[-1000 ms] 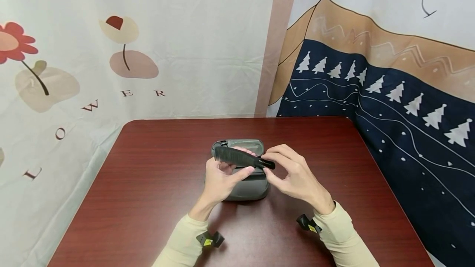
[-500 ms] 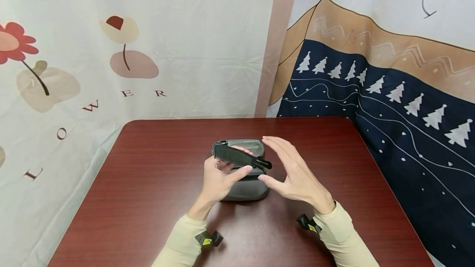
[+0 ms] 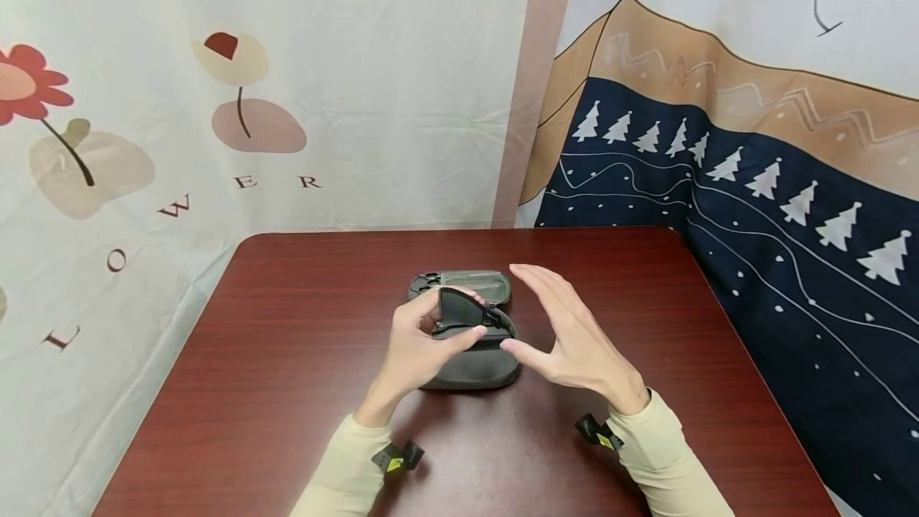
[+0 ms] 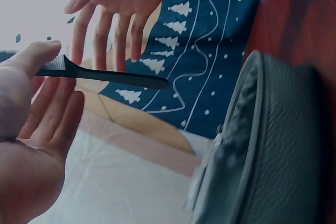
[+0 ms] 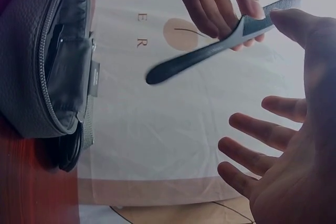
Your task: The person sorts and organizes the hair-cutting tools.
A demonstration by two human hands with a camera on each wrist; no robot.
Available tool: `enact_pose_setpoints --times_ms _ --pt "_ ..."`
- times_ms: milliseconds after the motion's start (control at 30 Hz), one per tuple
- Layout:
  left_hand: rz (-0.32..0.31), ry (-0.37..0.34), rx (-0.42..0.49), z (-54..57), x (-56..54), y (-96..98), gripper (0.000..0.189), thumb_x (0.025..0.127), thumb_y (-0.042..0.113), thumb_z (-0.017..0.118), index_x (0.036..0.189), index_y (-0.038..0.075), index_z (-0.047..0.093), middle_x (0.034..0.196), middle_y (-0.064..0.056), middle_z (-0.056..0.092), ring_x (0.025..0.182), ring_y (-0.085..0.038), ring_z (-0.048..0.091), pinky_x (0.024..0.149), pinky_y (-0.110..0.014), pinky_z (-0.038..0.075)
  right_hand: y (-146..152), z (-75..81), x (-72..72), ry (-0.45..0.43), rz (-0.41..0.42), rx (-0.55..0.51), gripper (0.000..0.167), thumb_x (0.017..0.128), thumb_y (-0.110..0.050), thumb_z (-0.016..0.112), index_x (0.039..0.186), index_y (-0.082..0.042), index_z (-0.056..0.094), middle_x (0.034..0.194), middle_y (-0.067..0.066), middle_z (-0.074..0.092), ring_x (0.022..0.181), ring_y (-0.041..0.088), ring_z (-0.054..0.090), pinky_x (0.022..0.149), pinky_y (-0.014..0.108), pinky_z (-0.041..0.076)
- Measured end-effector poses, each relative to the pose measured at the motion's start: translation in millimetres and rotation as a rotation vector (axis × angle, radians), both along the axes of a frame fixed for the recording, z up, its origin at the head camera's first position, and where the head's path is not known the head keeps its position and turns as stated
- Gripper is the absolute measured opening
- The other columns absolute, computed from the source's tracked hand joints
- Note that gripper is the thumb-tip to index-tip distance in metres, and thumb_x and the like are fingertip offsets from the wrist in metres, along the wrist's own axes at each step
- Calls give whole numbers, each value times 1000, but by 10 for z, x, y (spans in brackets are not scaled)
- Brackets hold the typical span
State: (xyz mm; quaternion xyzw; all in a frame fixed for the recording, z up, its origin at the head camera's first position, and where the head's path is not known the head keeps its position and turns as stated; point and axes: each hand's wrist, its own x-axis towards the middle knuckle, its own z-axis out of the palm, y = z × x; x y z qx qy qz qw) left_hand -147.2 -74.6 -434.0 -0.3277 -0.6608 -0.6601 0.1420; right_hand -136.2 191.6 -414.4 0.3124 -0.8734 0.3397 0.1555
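A black comb [image 3: 462,309] with a tapered handle is pinched between the thumb and fingers of my left hand [image 3: 420,349]. In the right wrist view its fine teeth [image 5: 286,4] point up past the fingers and the handle slants down toward the case. My right hand [image 3: 574,341] is spread beside the comb, fingers extended, holding nothing. Below both hands stands a grey-green zippered case [image 3: 470,369], unzipped, its lid folded back. The right wrist view shows a dark lining [image 5: 73,77] inside the case.
The case lid [image 3: 491,284] lies toward the back with a clear pocket and small dark tools [image 3: 429,279] in it. A reddish-brown table [image 3: 301,341] carries the case. Printed curtains [image 3: 402,102] hang behind it.
My right hand has let go of the comb handle and spread its fingers. My left hand has turned the comb, so it looks shorter in the head view.
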Motion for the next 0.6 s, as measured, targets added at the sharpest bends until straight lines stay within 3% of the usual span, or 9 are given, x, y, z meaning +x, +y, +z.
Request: enact_pose_setpoints --times_ms 267,433,600 --pt "220 231 -280 105 -10 -149 46 80 0 100 122 9 84 118 -8 85 110 -23 81 105 -16 59 23 2 -9 6 3 3 100 89 -36 93 175 -24 42 176 1 51 166 25 44 137 52 36" --pt "226 264 -394 164 17 -219 45 83 2 99 125 8 83 120 -7 84 111 -24 81 106 -16 58 35 -3 -5 -7 8 6 103 88 -37 94 175 -26 41 176 0 49 166 24 43 138 50 36" --pt "282 306 -517 185 47 -274 44 83 1 98 124 9 84 117 -5 82 103 -20 80 91 -27 65 37 5 1 -5 23 -1 108 85 -38 97 176 -26 40 177 2 49 166 24 43 138 49 35"
